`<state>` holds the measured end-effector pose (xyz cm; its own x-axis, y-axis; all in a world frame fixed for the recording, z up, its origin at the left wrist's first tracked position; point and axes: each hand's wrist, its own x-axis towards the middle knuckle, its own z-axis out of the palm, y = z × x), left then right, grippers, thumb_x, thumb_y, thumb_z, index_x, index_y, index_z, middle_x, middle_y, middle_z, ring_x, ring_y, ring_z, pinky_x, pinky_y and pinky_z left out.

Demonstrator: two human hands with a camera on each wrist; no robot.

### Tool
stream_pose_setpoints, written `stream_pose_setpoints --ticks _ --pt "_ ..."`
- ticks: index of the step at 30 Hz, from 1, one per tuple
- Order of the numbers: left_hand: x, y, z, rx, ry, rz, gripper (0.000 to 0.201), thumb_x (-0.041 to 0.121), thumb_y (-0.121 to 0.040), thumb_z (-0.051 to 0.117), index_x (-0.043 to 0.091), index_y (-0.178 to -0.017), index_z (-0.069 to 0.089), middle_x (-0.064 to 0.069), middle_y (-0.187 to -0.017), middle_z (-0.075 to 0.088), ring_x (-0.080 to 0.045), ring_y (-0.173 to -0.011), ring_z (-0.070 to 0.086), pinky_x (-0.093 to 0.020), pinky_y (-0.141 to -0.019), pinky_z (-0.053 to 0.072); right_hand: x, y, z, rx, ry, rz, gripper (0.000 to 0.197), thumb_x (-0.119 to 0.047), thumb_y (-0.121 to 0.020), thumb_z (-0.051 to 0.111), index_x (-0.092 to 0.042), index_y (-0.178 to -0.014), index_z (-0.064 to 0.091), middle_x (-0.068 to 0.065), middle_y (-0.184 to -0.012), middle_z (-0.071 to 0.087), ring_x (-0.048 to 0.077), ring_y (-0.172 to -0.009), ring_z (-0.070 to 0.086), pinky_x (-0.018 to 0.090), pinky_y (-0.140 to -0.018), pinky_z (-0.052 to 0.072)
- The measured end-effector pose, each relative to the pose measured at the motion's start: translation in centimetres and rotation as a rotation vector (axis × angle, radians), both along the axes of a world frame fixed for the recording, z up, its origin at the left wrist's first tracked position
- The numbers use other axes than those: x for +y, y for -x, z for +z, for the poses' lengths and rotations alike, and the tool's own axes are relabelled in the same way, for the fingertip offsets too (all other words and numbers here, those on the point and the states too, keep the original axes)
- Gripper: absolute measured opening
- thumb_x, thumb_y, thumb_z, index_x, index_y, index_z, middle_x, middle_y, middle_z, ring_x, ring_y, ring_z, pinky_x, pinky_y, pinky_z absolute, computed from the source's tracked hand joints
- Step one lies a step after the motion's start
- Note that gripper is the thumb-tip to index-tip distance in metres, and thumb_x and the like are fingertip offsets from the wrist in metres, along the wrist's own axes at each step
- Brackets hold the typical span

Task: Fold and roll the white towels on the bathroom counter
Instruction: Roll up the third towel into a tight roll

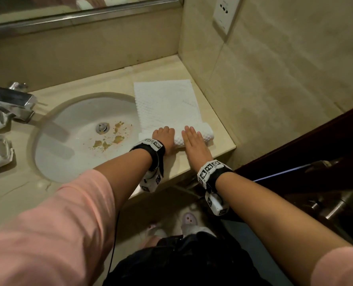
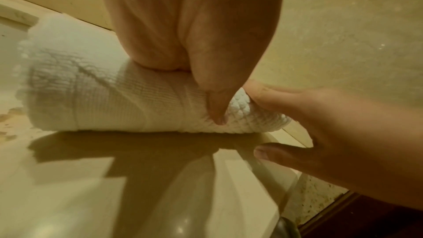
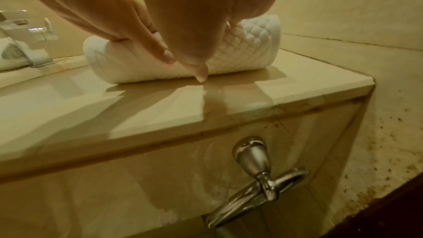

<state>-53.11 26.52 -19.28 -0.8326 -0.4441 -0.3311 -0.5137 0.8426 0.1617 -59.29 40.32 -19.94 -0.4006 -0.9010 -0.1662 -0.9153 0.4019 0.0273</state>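
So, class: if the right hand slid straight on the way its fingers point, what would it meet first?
The right hand already rests on the towel's roll; beyond lies the towel's flat stretch, then probably the back wall.

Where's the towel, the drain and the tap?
towel (image 1: 167, 104): head view, flat unrolled part.
drain (image 1: 102, 127): head view, metal plug.
tap (image 1: 12, 101): head view, top of spout.

We see a stained white sink (image 1: 72, 129) set in the tabletop (image 1: 109, 79), a chrome faucet (image 1: 12, 104) at left — and a wall socket (image 1: 225, 13) above.
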Motion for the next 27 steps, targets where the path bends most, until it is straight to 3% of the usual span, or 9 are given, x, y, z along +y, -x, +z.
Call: stream_pose_setpoints --ticks 3,7,12,17,20,22,24,27 --pt "-0.4 0.2 0.0 0.001 -0.038 0.016 0.068 0.055 -0.085 0.057 0.009 -0.132 0.04 -0.011 -0.135 0.044 -0.029 -0.124 0.042 -0.038 -0.104 0.03 -0.8 0.2 -0.5 -0.011 0.049 -0.026 0.065 0.003 -0.095 0.036 -0.001 -0.151 0.005 0.017 -0.159 0.002 0.03 -0.148 -0.001 0.041 -0.12 -0.005" --pt "-1.3 0.6 0.1 -0.036 -0.075 0.016 0.065 0.053 -0.088 0.055 0.008 -0.133 0.04 -0.013 -0.136 0.044 -0.03 -0.125 0.043 -0.04 -0.103 0.033 -2.0 1.0 -0.5 -0.037 0.085 0.0 0.063 0.008 -0.09 0.041 0.003 -0.148 0.019 0.021 -0.156 0.019 0.033 -0.147 0.011 0.041 -0.119 -0.004" --pt "-2.0 1.2 0.5 -0.079 -0.118 0.025 0.077 0.063 -0.083 0.053 0.008 -0.134 0.04 -0.017 -0.136 0.043 -0.034 -0.123 0.044 -0.042 -0.102 0.036 -3.7 2.8 0.7 -0.059 0.065 0.055 0.057 0.001 -0.085 0.049 0.002 -0.14 0.035 0.019 -0.141 0.041 0.031 -0.136 0.033 0.039 -0.12 0.01" --pt "-2.6 1.4 1.1 -0.094 -0.153 0.048 0.071 0.055 -0.086 0.054 0.004 -0.134 0.039 -0.017 -0.135 0.034 -0.036 -0.123 0.04 -0.047 -0.103 0.037 -6.9 5.2 2.8 -0.01 -0.164 0.092 0.028 -0.006 -0.092 0.047 -0.009 -0.119 0.053 0.01 -0.118 0.06 0.028 -0.111 0.056 0.035 -0.091 0.042" --pt "-2.8 1.6 1.2 -0.059 -0.13 0.028 0.064 0.045 -0.089 0.055 0.003 -0.135 0.038 -0.018 -0.136 0.034 -0.035 -0.123 0.037 -0.045 -0.102 0.037 -9.0 6.1 4.0 0.021 -0.312 0.138 0.025 -0.012 -0.093 0.049 -0.012 -0.115 0.06 0.008 -0.11 0.065 0.026 -0.103 0.062 0.03 -0.076 0.044" --pt "-2.9 1.8 1.0 -0.043 -0.093 -0.002 0.065 0.042 -0.09 0.055 0.005 -0.139 0.035 -0.017 -0.137 0.035 -0.034 -0.123 0.037 -0.042 -0.101 0.037 -10.1 6.9 4.6 0.016 -0.357 0.152 0.02 -0.016 -0.092 0.052 -0.011 -0.107 0.063 0.004 -0.09 0.063 0.025 -0.095 0.063 0.028 -0.07 0.043" --pt "-2.9 2.1 1.1 -0.042 -0.041 -0.036 0.065 0.043 -0.091 0.053 0.006 -0.141 0.034 -0.016 -0.136 0.037 -0.033 -0.122 0.039 -0.039 -0.1 0.036 -11.0 7.5 5.0 -0.015 -0.379 0.136 0.014 -0.02 -0.084 0.062 -0.013 -0.095 0.063 0.0 -0.069 0.05 0.024 -0.079 0.059 0.029 -0.069 0.049" --pt "-2.6 2.4 1.0 -0.044 0.037 -0.062 0.059 0.039 -0.095 0.044 0.004 -0.142 0.031 -0.015 -0.134 0.042 -0.031 -0.12 0.043 -0.036 -0.099 0.034 -11.8 8.6 5.4 -0.109 -0.406 0.081 0.022 -0.024 -0.072 0.076 -0.015 -0.087 0.062 0.0 -0.067 0.054 0.022 -0.067 0.055 0.033 -0.075 0.056"
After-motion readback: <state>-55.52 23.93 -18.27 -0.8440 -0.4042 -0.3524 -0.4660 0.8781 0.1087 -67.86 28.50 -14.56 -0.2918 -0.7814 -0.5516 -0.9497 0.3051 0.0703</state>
